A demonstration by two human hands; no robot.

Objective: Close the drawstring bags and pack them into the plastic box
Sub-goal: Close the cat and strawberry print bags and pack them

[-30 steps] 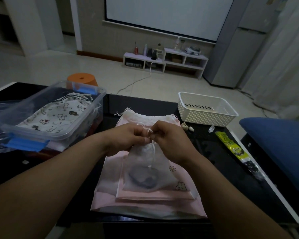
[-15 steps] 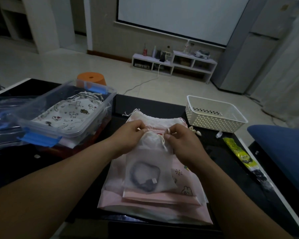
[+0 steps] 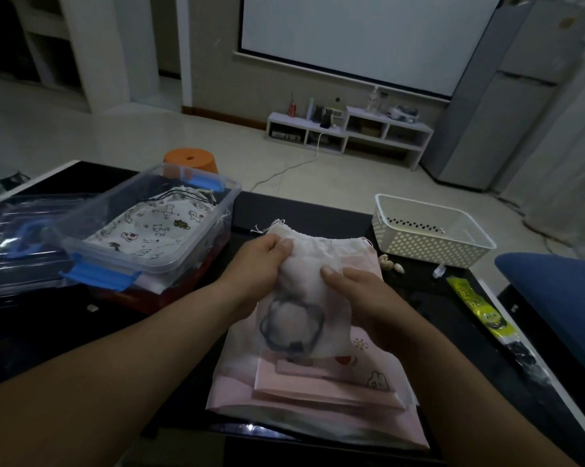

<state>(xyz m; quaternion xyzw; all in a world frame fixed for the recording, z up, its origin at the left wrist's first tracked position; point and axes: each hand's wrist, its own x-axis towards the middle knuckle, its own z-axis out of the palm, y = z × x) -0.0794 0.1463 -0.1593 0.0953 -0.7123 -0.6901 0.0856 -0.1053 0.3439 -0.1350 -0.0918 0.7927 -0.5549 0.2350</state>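
Note:
A small see-through white drawstring bag point(image 3: 301, 315) with a dark ring-shaped thing inside is lifted over a stack of pink drawstring bags point(image 3: 321, 396). My left hand point(image 3: 257, 267) grips its top left, thumb on the gathered neck. My right hand point(image 3: 358, 294) grips its right side, thumb pressed on the front. The clear plastic box point(image 3: 196, 244) with blue latches sits to the left; a cat-print drawstring bag point(image 3: 149, 230) lies inside it.
The box's clear lid point(image 3: 18, 224) lies at the far left. A white perforated basket point(image 3: 429, 230) stands at the back right, small shells point(image 3: 390, 264) beside it. A yellow-green packet point(image 3: 479, 311) lies along the table's right edge. An orange stool point(image 3: 190, 160) stands behind the table.
Both hands have let go of the strings and moved down onto the small bag's body, which now hangs higher and rounder, its neck gathered shut. The camera has tilted slightly.

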